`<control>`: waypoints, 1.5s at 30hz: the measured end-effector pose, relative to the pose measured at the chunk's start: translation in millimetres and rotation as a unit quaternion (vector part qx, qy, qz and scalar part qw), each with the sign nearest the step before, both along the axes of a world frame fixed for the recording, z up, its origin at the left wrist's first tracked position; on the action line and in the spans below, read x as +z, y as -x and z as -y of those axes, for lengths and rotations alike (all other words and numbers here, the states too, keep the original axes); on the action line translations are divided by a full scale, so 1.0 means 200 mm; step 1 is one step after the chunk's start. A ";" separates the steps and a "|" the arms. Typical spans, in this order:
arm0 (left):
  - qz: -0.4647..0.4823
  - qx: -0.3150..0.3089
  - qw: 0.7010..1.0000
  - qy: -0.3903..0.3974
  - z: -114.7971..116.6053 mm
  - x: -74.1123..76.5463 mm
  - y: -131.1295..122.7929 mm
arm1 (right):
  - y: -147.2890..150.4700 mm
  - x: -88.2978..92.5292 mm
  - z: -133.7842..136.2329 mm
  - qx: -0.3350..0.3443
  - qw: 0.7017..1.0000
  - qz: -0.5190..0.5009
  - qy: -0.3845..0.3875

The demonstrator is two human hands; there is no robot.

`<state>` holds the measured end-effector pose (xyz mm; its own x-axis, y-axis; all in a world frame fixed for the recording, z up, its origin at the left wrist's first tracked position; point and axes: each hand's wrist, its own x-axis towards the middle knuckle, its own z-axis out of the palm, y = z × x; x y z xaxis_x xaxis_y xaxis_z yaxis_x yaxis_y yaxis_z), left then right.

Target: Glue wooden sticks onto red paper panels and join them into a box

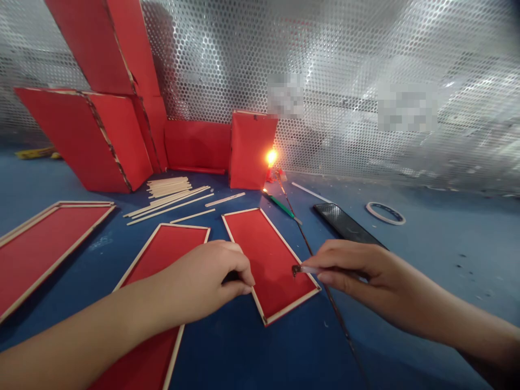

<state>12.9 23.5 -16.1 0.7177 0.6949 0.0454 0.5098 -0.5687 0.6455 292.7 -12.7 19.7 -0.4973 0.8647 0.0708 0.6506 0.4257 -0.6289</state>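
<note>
Two bare hands: left hand [227, 271] and right hand [353, 276], both over the near side of a blue tabletop [219, 346].
Left grip: fingers curled, thumb and forefinger brought close together at the left edge of the small framed panel [272, 254]; cannot tell whether they pinch the edge or only rest there.
Right grip: thumb and fingers closed on a translucent glue stick [309, 269], its dark, charred-looking tip pointing left, by the panel's right border.
Small framed panel: red face up, flat on the table between the hands, bordered with pale wooden strips.
Other framed panels: second panel [173, 244] partly under the left forearm; third panel [49, 238] at far left, cut by the view's edge.
Loose wooden sticks: pale pile [168, 187] beyond the second panel, several splayed toward the viewer.
Flame: bright, low flame [272, 157] beside an upright red box [252, 151]; its source is hard to make out.
Right side: green-handled tool [280, 205], black phone [345, 222], white ring [385, 213], maybe a tape roll.
Back left: tall red box structure [122, 54] near a perforated metal sheet [341, 70].
</note>
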 end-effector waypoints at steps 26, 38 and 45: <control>0.211 0.204 0.928 0.229 0.14 0.11 -0.10 | 0.03 0.01 0.05 -0.104 0.974 -0.194 0.059; 0.292 0.195 0.911 0.217 0.11 0.08 -0.08 | 0.07 -0.01 0.08 -0.099 0.968 -0.200 0.119; 0.248 0.192 0.916 0.250 0.15 0.09 -0.09 | 0.13 0.00 0.12 -0.071 0.960 -0.224 0.150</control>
